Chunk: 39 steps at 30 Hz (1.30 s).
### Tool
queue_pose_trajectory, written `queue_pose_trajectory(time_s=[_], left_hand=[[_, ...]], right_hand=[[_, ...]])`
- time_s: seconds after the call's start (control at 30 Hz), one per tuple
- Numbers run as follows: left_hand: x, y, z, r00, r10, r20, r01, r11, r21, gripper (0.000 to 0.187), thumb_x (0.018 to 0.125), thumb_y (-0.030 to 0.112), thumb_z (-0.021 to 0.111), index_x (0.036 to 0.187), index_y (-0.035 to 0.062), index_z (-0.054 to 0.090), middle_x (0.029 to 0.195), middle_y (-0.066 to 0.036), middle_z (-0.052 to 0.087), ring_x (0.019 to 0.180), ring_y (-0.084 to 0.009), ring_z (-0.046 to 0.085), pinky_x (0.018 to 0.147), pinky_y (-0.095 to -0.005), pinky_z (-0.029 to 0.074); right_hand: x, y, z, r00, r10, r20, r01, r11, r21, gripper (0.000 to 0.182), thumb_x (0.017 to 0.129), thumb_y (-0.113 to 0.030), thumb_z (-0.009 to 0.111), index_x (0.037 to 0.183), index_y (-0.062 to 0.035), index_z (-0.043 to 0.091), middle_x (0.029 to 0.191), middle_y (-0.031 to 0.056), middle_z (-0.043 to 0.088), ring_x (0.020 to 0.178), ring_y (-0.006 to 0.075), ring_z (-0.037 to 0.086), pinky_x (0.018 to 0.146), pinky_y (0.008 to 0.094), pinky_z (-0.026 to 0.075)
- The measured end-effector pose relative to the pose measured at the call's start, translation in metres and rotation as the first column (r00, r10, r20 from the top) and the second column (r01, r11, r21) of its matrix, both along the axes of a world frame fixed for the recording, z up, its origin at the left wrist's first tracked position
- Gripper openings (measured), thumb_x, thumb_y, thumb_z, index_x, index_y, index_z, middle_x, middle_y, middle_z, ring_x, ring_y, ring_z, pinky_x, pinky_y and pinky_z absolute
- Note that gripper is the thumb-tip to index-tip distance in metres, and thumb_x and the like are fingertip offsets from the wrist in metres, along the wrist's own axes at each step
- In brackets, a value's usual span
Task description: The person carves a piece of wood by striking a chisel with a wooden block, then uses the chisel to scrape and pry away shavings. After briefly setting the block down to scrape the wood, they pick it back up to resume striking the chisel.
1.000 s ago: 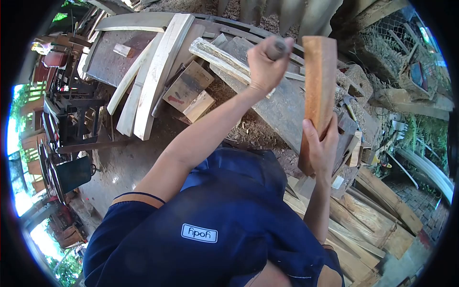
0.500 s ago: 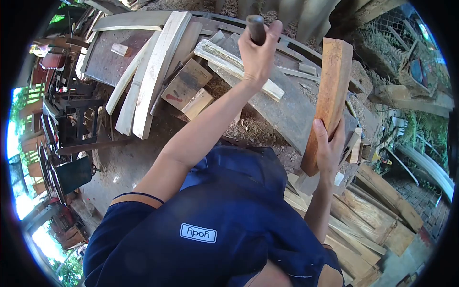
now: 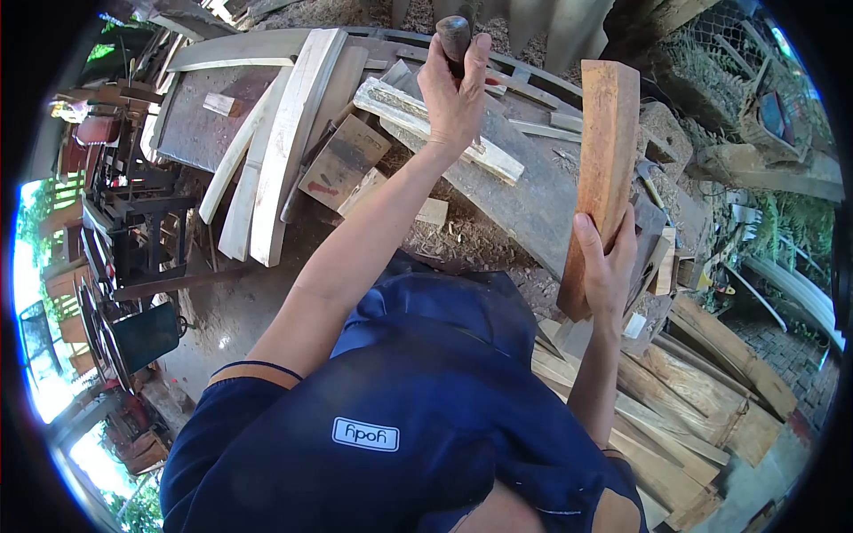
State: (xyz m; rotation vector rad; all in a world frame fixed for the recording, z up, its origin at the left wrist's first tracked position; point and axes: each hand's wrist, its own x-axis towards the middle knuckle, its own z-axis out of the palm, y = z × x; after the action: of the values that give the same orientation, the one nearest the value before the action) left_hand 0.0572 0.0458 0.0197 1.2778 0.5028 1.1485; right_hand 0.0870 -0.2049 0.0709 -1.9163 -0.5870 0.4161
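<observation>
My left hand (image 3: 451,107) is closed around a dark, round-ended wooden handle (image 3: 454,34) that points up toward me. The rest of that tool is hidden behind the hand, so its kind cannot be made out. Below this hand lies a pale, rough wood strip (image 3: 391,105) on a grey board (image 3: 524,200). My right hand (image 3: 609,262) grips the lower part of a thick reddish-brown wood block (image 3: 608,133), thumb on its near face and fingers along the right side. The block stands tilted, its top end away from me.
Long pale boards (image 3: 298,142) lie on the bench at left, beside a wooden box (image 3: 345,158). Planks (image 3: 675,382) are stacked at lower right. Dark wooden furniture frames (image 3: 147,222) stand far left. Wood shavings (image 3: 462,226) cover the ground under the bench.
My left hand with the handle has shifted slightly left, and the handle's tilt has changed. My right hand still grips the block; the whole view has shifted a little.
</observation>
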Motion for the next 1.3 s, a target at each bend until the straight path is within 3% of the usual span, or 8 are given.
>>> queue_pose_trajectory(time_s=[0.5, 0.7, 0.8, 0.93, 1.0, 1.03, 1.1, 1.3], left_hand=[[0.022, -0.006, -0.016, 0.984, 0.095, -0.149, -0.055, 0.965, 0.256, 0.039, 0.089, 0.036, 0.07, 0.089, 0.0017, 0.052, 0.064, -0.007, 0.057, 0.056, -0.0137, 0.046, 0.056, -0.0252, 0.044], [0.016, -0.044, -0.002, 0.947, 0.068, -0.314, 0.063, 0.919, 0.388, 0.033, 0.086, 0.028, 0.074, 0.093, 0.0031, 0.055, 0.068, -0.011, 0.061, 0.057, -0.0173, 0.058, 0.058, -0.0281, 0.048], [0.014, -0.046, -0.009, 0.961, 0.065, -0.268, 0.063, 0.894, 0.443, 0.036, 0.084, 0.029, 0.076, 0.097, 0.0036, 0.054, 0.07, -0.013, 0.062, 0.059, -0.024, 0.062, 0.06, -0.0314, 0.05], [0.015, -0.047, -0.008, 0.973, 0.078, -0.217, 0.032, 0.885, 0.464, 0.029, 0.082, 0.016, 0.075, 0.098, 0.0041, 0.054, 0.071, -0.013, 0.061, 0.058, -0.0283, 0.06, 0.058, -0.0339, 0.048], [0.015, -0.049, -0.012, 0.965, 0.109, -0.237, 0.032, 0.853, 0.521, 0.022, 0.082, 0.002, 0.068, 0.098, 0.0034, 0.053, 0.066, -0.01, 0.056, 0.054, -0.0217, 0.056, 0.055, -0.0317, 0.047], [0.015, -0.05, -0.013, 0.967, 0.103, -0.234, 0.036, 0.851, 0.523, 0.022, 0.082, 0.002, 0.068, 0.098, 0.0034, 0.053, 0.066, -0.01, 0.056, 0.054, -0.0217, 0.056, 0.055, -0.0317, 0.047], [0.012, -0.051, -0.014, 0.966, 0.019, -0.258, 0.084, 0.92, 0.383, 0.016, 0.085, 0.003, 0.065, 0.095, 0.0041, 0.052, 0.062, -0.004, 0.049, 0.052, -0.0122, 0.047, 0.053, -0.0273, 0.044], [0.025, -0.001, -0.019, 0.984, 0.153, -0.09, -0.124, 0.956, 0.267, 0.021, 0.093, 0.02, 0.063, 0.1, 0.0039, 0.051, 0.076, 0.0, 0.052, 0.068, -0.0098, 0.048, 0.063, -0.0252, 0.044]], right_hand=[[0.013, 0.02, 0.031, 0.998, 0.068, 0.004, -0.068, 0.998, 0.011, 0.057, 0.085, -0.037, 0.072, 0.118, 0.0049, 0.052, 0.097, 0.0132, 0.063, 0.088, 0.0192, 0.061, 0.081, 0.0318, 0.048], [0.024, 0.056, 0.081, 0.991, 0.06, 0.119, -0.106, 0.894, 0.435, 0.056, 0.085, -0.036, 0.07, 0.119, 0.0039, 0.051, 0.094, 0.0156, 0.065, 0.082, 0.0219, 0.064, 0.074, 0.034, 0.05], [0.03, 0.058, 0.077, 0.899, 0.334, 0.282, -0.215, 0.899, -0.381, 0.056, 0.081, -0.038, 0.072, 0.114, 0.002, 0.051, 0.081, 0.0225, 0.065, 0.074, 0.0274, 0.067, 0.068, 0.0347, 0.05], [0.03, 0.051, 0.08, 0.901, 0.312, 0.3, -0.244, 0.939, -0.244, 0.054, 0.081, -0.038, 0.072, 0.111, 0.002, 0.051, 0.074, 0.019, 0.065, 0.068, 0.0308, 0.067, 0.064, 0.0362, 0.05], [0.024, 0.056, 0.079, 0.923, 0.106, 0.37, -0.203, 0.951, 0.234, 0.053, 0.082, -0.038, 0.072, 0.11, 0.0016, 0.05, 0.068, 0.018, 0.063, 0.062, 0.0352, 0.065, 0.059, 0.0385, 0.049], [0.023, 0.056, 0.078, 0.923, 0.099, 0.373, -0.197, 0.952, 0.236, 0.053, 0.082, -0.038, 0.072, 0.11, 0.0016, 0.05, 0.068, 0.018, 0.063, 0.062, 0.0352, 0.065, 0.059, 0.0385, 0.049], [0.02, 0.054, 0.071, 0.879, 0.301, 0.37, -0.192, 0.934, -0.303, 0.052, 0.082, -0.037, 0.071, 0.11, 0.0014, 0.049, 0.068, 0.0192, 0.062, 0.062, 0.0371, 0.064, 0.058, 0.0401, 0.049], [0.02, 0.041, 0.041, 0.941, 0.258, 0.221, -0.22, 0.959, -0.18, 0.056, 0.082, -0.039, 0.07, 0.113, 0.0021, 0.05, 0.079, 0.0233, 0.065, 0.075, 0.0392, 0.067, 0.068, 0.0426, 0.05]])
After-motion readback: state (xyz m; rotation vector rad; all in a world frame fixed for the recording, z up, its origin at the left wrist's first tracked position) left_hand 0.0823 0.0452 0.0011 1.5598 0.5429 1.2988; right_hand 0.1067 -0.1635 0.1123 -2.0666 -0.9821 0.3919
